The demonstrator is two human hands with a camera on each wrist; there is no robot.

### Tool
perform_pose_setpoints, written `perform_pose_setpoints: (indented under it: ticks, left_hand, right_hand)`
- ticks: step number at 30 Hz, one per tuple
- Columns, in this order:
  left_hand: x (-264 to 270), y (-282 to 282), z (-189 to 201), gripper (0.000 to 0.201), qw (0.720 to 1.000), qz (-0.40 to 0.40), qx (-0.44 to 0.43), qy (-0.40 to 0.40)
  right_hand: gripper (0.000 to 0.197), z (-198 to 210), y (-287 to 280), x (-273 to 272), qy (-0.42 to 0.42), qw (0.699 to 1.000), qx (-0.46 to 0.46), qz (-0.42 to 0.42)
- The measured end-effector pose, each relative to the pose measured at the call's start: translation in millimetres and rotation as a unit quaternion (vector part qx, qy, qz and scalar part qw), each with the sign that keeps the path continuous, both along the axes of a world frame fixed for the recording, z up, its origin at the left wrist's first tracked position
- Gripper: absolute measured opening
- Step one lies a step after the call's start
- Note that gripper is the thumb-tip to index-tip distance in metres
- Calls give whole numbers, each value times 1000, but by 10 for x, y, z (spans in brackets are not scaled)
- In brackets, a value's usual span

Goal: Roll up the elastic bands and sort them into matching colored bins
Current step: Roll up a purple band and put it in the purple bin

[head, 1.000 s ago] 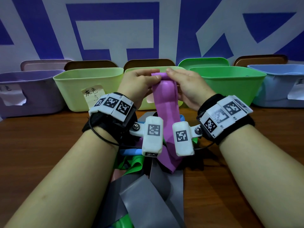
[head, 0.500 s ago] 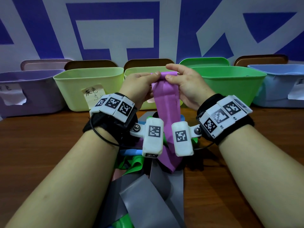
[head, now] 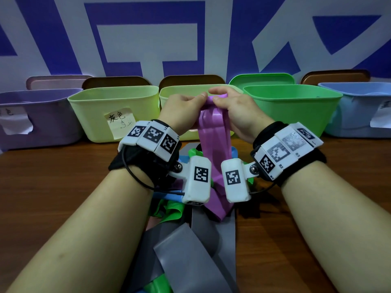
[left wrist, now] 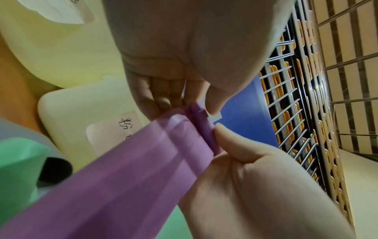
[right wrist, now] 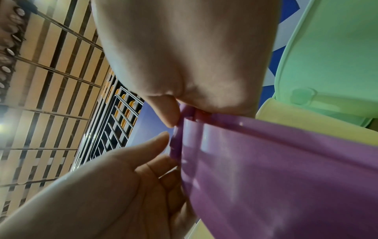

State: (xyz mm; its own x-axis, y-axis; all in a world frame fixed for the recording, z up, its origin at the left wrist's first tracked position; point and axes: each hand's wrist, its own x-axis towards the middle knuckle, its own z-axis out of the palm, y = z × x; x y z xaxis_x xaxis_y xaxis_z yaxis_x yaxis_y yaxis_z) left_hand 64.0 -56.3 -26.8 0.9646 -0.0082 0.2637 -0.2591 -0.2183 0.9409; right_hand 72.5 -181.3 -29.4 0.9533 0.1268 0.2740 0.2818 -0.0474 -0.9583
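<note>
Band, elastic, purple (head: 213,142): flat ribbon of thin rubbery sheet, glossy, partly see-through in the wrist views. Judged light, limp and stretchy, with no stiffness of its own; the smooth face probably slips against dry skin, and a started roll would likely spring loose if let go. Best taken at the rolled top edge, one pinch at each end of the roll, thumbs in front and fingers behind.

Location, near to far. At 6 o'clock on the wooden table (head: 53,187), a loose heap of grey bands (head: 186,256) with green (head: 169,208) and blue ones (head: 163,195) tangled in. The purple band's lower end rests on this heap. From there it rises between the two wrists toward 12 o'clock, held up in the air.

Left hand (head: 182,111): thumb and curled fingers pinch the left end of the top edge. Right hand (head: 234,112): same pinch on the right end. Between the thumbs a first narrow roll (left wrist: 201,127) has formed.

Orientation: long axis near-vertical, running 6 to 12, tail hanging down; roll axis crosswise, 9 to 3.

Beyond, in a row at 12: purple bin (head: 42,115) at 10 o'clock, two yellow-green bins (head: 114,111), green bin (head: 292,106), blue bin (head: 359,111) at 2 o'clock.
</note>
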Motion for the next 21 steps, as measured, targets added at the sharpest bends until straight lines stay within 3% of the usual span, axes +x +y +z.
perform_pose_setpoints:
  ticks: [8, 14, 18, 21]
  left_hand:
    - [0, -24, -37, 33, 999, -2, 44, -19]
    - [5, -10, 11, 22, 999, -5, -21, -38]
    - [-6, 5, 5, 14, 995, -19, -100, -7]
    - [-20, 12, 12, 13, 988, -38, -147, 12]
  right_hand:
    - [12, 0, 23, -13, 7, 1000, 30, 6]
    - [12, -9, 16, -14, 26, 998, 49, 8]
    - [17, -10, 12, -26, 13, 998, 54, -8]
    - [10, -9, -33, -13, 13, 999, 40, -16]
